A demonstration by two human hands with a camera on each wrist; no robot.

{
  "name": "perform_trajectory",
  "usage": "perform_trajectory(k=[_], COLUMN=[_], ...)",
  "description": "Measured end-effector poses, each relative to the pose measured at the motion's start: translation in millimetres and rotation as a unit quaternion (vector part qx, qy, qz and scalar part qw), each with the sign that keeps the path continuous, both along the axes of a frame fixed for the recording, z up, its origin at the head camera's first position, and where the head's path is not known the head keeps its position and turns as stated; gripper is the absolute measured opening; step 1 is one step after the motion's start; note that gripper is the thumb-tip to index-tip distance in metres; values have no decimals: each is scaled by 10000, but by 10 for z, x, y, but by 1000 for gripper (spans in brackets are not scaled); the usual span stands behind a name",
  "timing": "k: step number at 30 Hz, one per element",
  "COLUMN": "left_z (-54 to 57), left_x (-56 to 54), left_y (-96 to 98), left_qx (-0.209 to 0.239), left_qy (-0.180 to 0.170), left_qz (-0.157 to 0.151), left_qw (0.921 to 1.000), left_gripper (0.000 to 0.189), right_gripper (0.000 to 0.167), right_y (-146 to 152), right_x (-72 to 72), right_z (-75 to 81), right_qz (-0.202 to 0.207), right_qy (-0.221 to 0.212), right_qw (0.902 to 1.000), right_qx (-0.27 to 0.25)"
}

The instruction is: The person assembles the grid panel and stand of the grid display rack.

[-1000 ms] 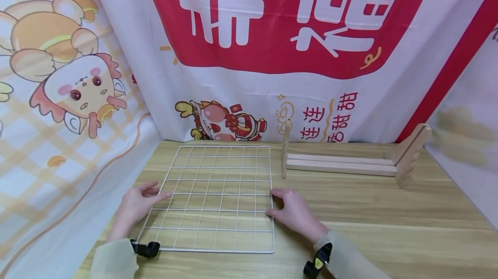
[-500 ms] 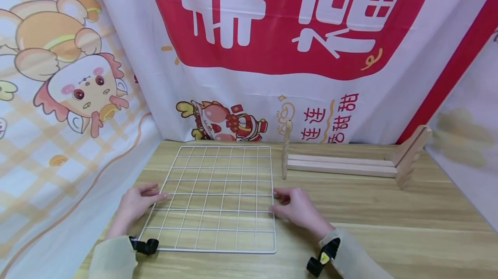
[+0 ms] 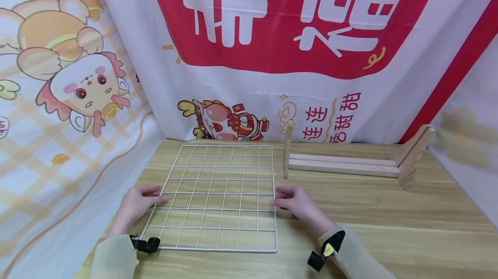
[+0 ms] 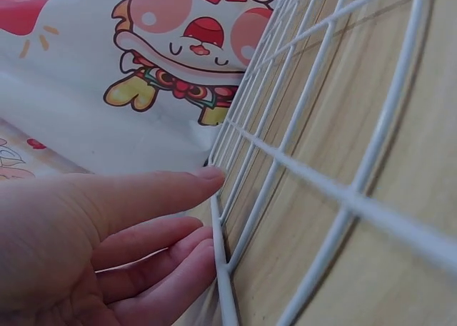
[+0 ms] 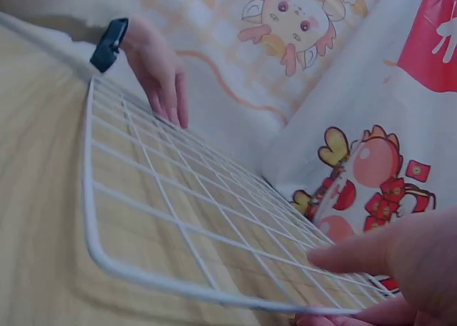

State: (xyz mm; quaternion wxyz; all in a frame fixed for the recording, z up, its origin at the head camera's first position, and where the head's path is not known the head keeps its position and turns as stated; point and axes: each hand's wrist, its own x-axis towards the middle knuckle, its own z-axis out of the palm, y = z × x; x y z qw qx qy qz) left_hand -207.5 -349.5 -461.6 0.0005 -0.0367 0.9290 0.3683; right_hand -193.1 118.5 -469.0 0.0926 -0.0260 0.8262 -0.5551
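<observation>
A white wire grid panel (image 3: 224, 193) lies over the wooden table, its far edge near the back curtain. My left hand (image 3: 134, 204) is at the panel's left edge; in the left wrist view the thumb (image 4: 178, 187) lies on the rim wire and the fingers meet it from the outer side. At the opposite edge my right hand (image 3: 299, 205) pinches the rim, thumb (image 5: 350, 257) above and fingers below. Seen from the right wrist, the panel's near rim (image 5: 89, 226) stands slightly above the tabletop, with a faint shadow under it.
A pale wooden stand (image 3: 342, 166) with two upright ends and a low double crossbar sits at the back right of the table (image 3: 369, 210). Printed cloths hang behind (image 3: 233, 84) and along the left side (image 3: 128, 158).
My right hand has shifted a little to the right and away from me, its fingers drawing together at the rim. The panel stays almost in place; the left hand hardly moves.
</observation>
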Motion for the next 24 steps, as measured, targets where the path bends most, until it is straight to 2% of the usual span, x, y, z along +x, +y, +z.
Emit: perform_trajectory(k=[6,11,24], left_z=[-37,-25,-5], left_x=[-23,-37,-86], left_y=[-12,-29,41], left_qx=[45,1,-202], left_qy=[-115,-2,90], left_qz=[-96,-124,134], left_qw=[9999,9999,9997], left_gripper=[60,54,38], right_gripper=[56,48,54], right_y=[-5,17,34], right_x=[-16,-29,-42], right_z=[-67,-108,-161], right_qz=[360,274,187], right_qy=[-68,-188,-79], right_qw=[9966,9925,9874], right_qx=[-737,-1176,-1570])
